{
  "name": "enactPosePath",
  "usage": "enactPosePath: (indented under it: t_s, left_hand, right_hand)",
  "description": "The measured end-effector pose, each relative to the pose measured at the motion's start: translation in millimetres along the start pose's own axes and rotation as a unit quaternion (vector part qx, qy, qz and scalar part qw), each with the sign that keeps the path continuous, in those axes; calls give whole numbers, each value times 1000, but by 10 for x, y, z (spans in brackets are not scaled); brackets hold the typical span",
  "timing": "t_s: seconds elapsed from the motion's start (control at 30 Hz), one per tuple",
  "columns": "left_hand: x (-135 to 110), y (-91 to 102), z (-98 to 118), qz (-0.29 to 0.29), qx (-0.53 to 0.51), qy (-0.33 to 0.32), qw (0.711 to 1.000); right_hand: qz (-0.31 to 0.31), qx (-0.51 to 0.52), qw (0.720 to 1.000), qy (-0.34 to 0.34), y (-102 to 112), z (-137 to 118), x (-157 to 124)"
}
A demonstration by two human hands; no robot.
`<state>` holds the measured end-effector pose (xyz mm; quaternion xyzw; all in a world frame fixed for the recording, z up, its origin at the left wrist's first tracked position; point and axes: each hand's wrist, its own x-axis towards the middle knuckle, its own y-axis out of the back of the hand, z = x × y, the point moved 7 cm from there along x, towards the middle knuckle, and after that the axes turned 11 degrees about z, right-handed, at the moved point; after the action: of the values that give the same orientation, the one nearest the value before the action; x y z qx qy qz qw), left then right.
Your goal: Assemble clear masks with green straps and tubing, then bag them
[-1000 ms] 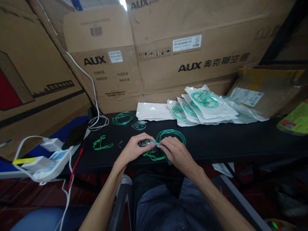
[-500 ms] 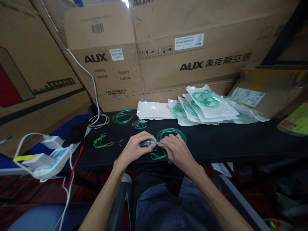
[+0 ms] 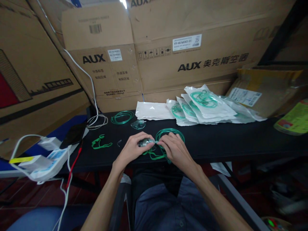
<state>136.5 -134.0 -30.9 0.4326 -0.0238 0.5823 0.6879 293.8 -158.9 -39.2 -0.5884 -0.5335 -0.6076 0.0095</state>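
Above the front edge of the black table, my left hand (image 3: 132,146) is closed around a clear oxygen mask (image 3: 145,142), its narrow connector end pointing right. My right hand (image 3: 173,147) pinches the end of green tubing (image 3: 171,130) at that connector; the fingers hide how far the two are joined. The tubing lies coiled behind and around my right hand. A green strap (image 3: 156,157) hangs below the mask between my hands. Further back lie a second clear mask (image 3: 138,124) and another coil of green tubing (image 3: 122,117). A loose green strap (image 3: 102,142) is to the left.
White packets (image 3: 204,100) with green tubing inside are piled at the back right, beside a flat white packet (image 3: 154,110). A power strip (image 3: 51,163) with chargers and a dark phone (image 3: 74,134) is on the left. Large cardboard boxes (image 3: 158,73) stand behind the table.
Both hands remain together at the mask's connector, with the mask tilted slightly. More of the green strap shows below it. The whole view has shifted a little.
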Motion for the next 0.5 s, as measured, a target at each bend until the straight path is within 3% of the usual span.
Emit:
enactPosePath:
  t_s: [0.2,0.5]
  left_hand:
    - [-10,200,-167,66,22,47,996]
    - [0,179,-76,79,112,13,990]
  right_hand:
    - [23,25,998,-48,39,106,-18]
    - [69,104,989,-78,52,158,-39]
